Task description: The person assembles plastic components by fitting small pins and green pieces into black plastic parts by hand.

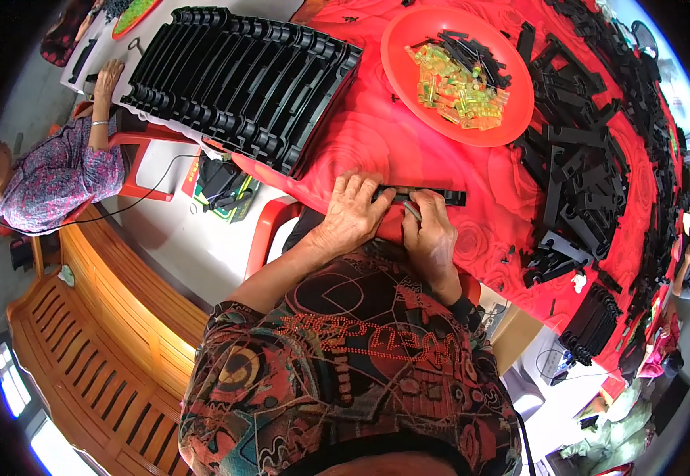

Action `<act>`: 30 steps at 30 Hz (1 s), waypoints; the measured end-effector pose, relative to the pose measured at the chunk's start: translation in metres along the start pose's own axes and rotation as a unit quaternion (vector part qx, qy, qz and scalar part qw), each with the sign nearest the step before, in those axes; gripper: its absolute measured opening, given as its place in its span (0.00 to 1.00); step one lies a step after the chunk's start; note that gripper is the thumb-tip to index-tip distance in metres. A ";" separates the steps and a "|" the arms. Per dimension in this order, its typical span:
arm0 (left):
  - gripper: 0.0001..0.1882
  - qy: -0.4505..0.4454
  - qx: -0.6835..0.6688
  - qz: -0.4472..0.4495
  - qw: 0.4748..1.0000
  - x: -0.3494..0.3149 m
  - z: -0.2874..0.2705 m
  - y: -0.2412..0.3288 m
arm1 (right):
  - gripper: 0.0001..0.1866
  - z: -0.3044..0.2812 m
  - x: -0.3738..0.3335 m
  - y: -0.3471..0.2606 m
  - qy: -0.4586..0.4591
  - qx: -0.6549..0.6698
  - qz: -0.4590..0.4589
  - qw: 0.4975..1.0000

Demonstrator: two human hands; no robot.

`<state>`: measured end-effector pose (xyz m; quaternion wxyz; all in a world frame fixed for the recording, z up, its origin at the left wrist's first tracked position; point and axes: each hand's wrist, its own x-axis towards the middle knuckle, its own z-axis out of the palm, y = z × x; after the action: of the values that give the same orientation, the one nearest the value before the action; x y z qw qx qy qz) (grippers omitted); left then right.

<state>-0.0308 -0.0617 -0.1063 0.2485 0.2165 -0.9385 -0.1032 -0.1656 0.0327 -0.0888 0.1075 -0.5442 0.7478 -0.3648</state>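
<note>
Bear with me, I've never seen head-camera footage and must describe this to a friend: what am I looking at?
There's no machine here. A person wears a camera on their head, and this one picture looks down from it; the fisheye lens bends straight edges. The patterned shirt is the wearer's own. Their bare left hand and right hand meet at the table's near edge, fingers on a narrow black part; how firmly they grip it is hard to tell.

On the red tablecloth sits a red plate of yellow-green pieces and thin black strips. To the right lie many loose black pieces; to the left, long black parts stand in neat rows. Another person sits at far left.
</note>
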 end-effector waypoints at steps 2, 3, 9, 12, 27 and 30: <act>0.18 0.003 0.002 0.004 1.000 0.000 0.000 0.000 | 0.13 0.001 0.000 0.004 0.018 0.017 -0.015 1.000; 0.18 0.003 0.002 0.008 1.000 0.000 0.000 0.000 | 0.13 0.000 -0.001 0.007 0.018 0.017 -0.017 1.000; 0.18 0.002 0.000 0.010 1.000 0.000 -0.003 0.000 | 0.09 -0.029 0.000 0.009 0.156 0.053 -0.014 0.986; 0.18 0.008 -0.010 0.010 1.000 0.003 -0.004 0.003 | 0.07 -0.040 0.003 0.010 0.147 0.149 0.046 0.977; 0.18 -0.028 -0.011 0.012 0.999 0.005 0.005 0.004 | 0.07 -0.027 0.007 0.019 0.048 0.232 0.024 0.971; 0.19 -0.034 0.001 0.013 0.999 0.005 0.004 0.004 | 0.07 -0.023 0.011 0.017 0.055 0.204 0.001 0.977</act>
<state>-0.0380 -0.0601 -0.1070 0.2174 0.2006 -0.9493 -0.1067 -0.1954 0.0350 -0.0812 0.1757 -0.4895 0.6625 -0.5390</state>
